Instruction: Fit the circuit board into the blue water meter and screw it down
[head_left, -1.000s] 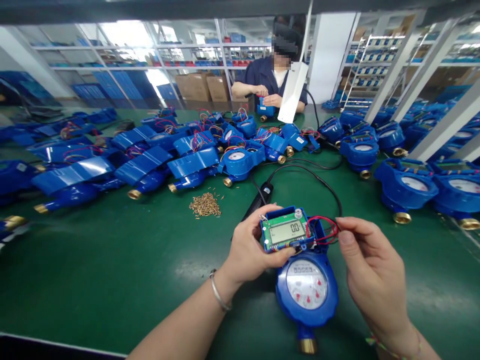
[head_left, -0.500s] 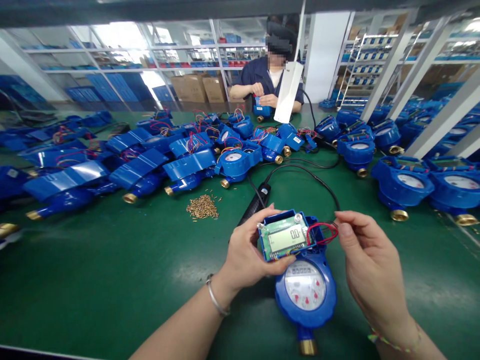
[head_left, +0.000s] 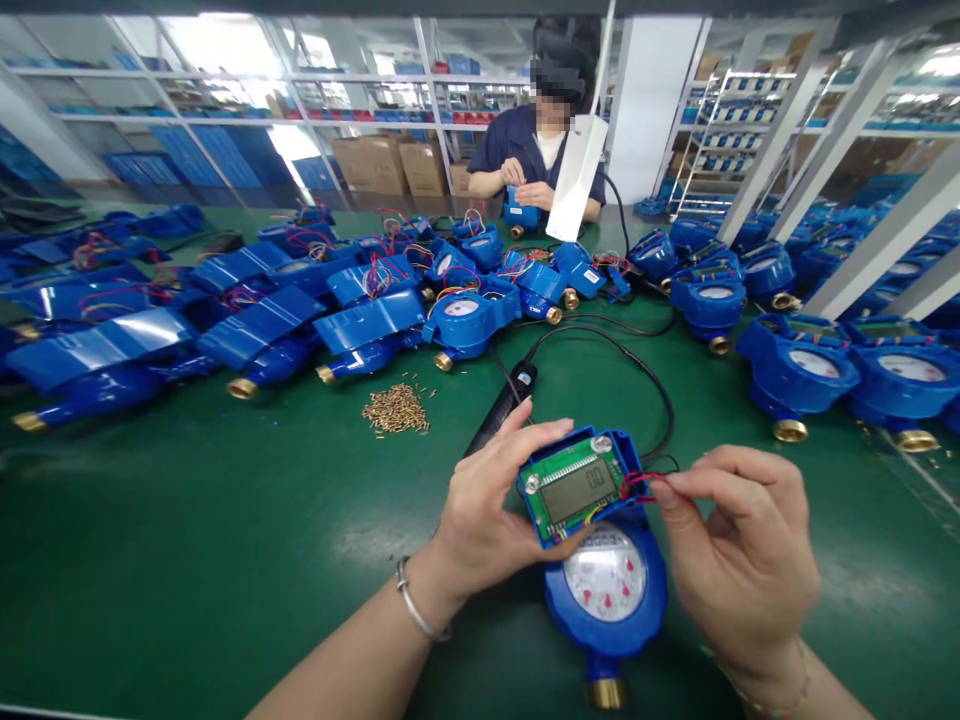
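A blue water meter (head_left: 606, 580) with a white dial and a brass fitting lies on the green table in front of me. Its open top housing holds a green circuit board with an LCD screen (head_left: 579, 487). My left hand (head_left: 487, 505) grips the left side of that housing, thumb at the lower edge of the board. My right hand (head_left: 739, 560) is closed in a pinch on the red wires (head_left: 637, 484) at the board's right edge.
A black electric screwdriver (head_left: 499, 412) with its cable lies just beyond the meter. A pile of small brass screws (head_left: 395, 409) sits to the left. Rows of blue meters (head_left: 799, 370) and blue covers (head_left: 259, 325) fill both sides. A co-worker (head_left: 536, 160) works across the table.
The meter housing has tilted and shifted slightly toward me. My right hand has moved in and down, closing its fingers on the red wires, which are now tucked closer to the board.
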